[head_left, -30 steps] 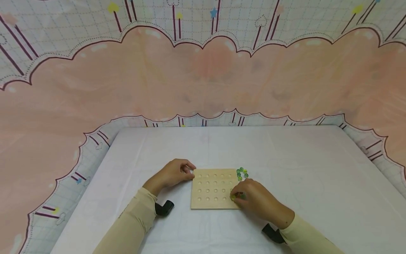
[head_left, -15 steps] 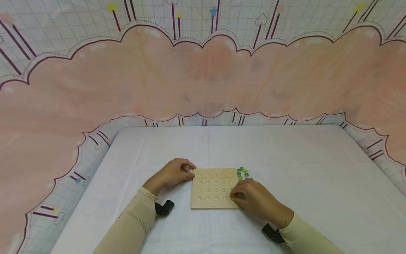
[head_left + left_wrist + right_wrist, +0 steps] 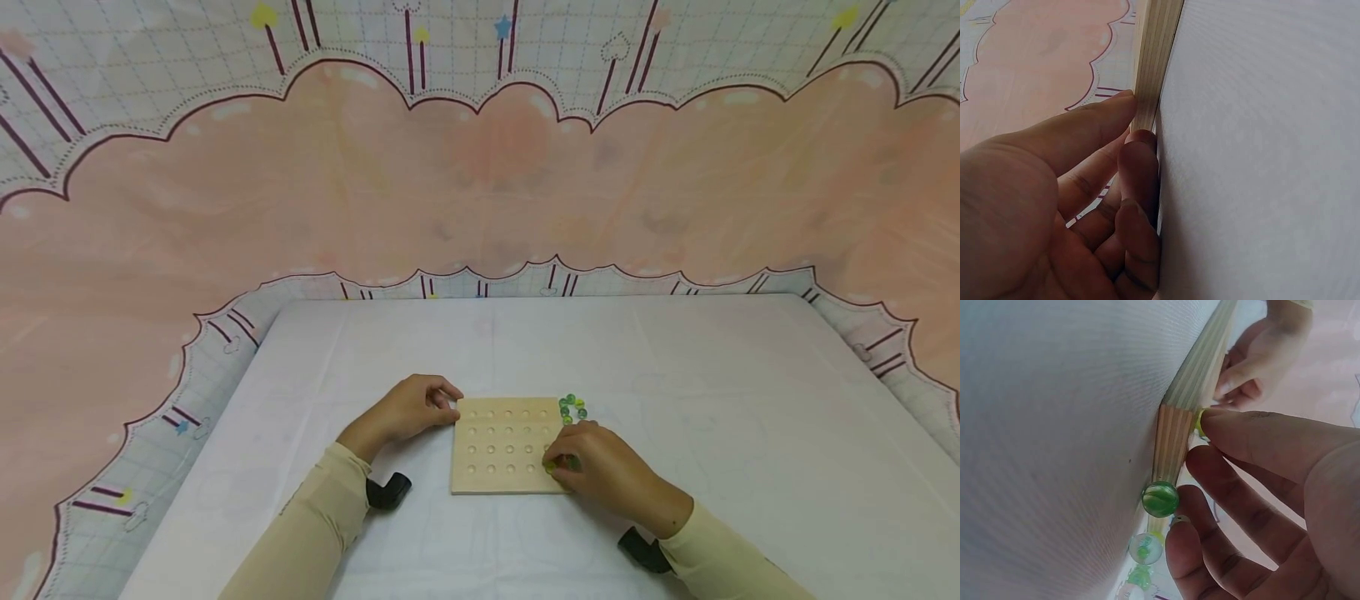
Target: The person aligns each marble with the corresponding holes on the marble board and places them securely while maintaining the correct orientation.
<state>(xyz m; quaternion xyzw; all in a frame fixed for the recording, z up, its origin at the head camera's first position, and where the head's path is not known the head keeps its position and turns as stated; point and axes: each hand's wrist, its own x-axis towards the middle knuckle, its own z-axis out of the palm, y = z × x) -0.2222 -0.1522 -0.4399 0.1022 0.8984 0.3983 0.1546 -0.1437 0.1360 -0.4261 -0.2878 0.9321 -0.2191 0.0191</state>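
Note:
A square wooden board (image 3: 501,440) with rows of round dimples lies on the white-covered table. My left hand (image 3: 412,408) grips its far left corner, thumb and fingertips at the edge. At the near right corner, my right hand (image 3: 609,467) pinches a yellow marble (image 3: 1199,424) between thumb and index finger, low over the board's last dimple. The right wrist view shows a green marble (image 3: 1160,499) against the board's side, under the other fingers. Past it sits a clear marble with green inside (image 3: 1146,549). Fingers hide most of the yellow marble.
Several green and yellow marbles (image 3: 564,410) lie in a loose cluster off the board's far right corner. White cloth (image 3: 375,350) covers the table. Black wrist mounts (image 3: 388,492) hang beneath both sleeves. A patterned curtain (image 3: 480,192) stands behind the table.
Almost nothing differs: both hands, the board and the marbles keep their places, with only a very slight shift of the head view.

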